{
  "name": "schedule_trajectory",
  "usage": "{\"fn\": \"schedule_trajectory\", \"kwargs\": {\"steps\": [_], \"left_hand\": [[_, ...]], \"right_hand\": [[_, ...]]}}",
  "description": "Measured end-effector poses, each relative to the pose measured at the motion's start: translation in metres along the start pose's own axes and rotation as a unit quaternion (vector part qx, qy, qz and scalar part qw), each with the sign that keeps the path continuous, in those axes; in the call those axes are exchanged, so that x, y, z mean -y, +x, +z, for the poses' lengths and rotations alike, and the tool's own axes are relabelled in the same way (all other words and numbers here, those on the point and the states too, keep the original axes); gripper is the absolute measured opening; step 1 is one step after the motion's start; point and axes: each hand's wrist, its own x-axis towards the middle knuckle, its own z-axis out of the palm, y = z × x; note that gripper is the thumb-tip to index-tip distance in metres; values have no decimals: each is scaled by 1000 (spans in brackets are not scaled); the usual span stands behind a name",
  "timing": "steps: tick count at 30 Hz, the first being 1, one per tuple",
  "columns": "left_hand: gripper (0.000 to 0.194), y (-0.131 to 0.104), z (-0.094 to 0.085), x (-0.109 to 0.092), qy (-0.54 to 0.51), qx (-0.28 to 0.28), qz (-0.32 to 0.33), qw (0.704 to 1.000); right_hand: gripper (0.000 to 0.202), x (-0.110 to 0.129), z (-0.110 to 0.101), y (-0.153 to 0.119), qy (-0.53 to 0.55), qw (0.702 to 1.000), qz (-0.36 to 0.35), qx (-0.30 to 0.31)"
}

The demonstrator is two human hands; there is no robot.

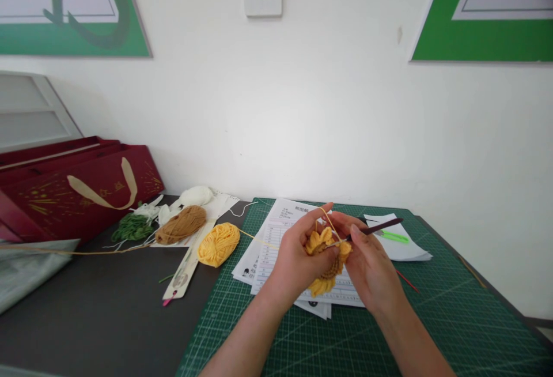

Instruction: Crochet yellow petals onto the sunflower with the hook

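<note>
A crocheted flower (325, 282) with yellow petals and a brown centre is pinched in my left hand (298, 253), whose thumb lies over the centre. My right hand (367, 259) grips a dark crochet hook (382, 226) between thumb and fingers, its tip at the flower's upper right edge. Yellow yarn loops over a raised finger of my left hand and runs down to the hook. To the left lies a yellow yarn ball (218, 244), its strand leading toward my hands. Where the hook tip meets the stitches is too small to make out.
Printed sheets (276, 238) lie under my hands on a green cutting mat (228, 319). A brown yarn ball (181, 225), green yarn (132, 227) and a red gift bag (82, 187) are at left. A green cutter (395, 237) rests on white paper at right.
</note>
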Motion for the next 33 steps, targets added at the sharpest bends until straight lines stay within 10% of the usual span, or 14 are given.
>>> {"fn": "schedule_trajectory", "kwargs": {"steps": [16, 33], "left_hand": [[77, 1, 4, 1, 89, -17, -2, 996], [76, -2, 6, -1, 107, -14, 36, 994]], "right_hand": [[26, -1, -7, 2, -123, 990, -54, 41], [29, 1, -2, 0, -19, 996, -40, 75]]}}
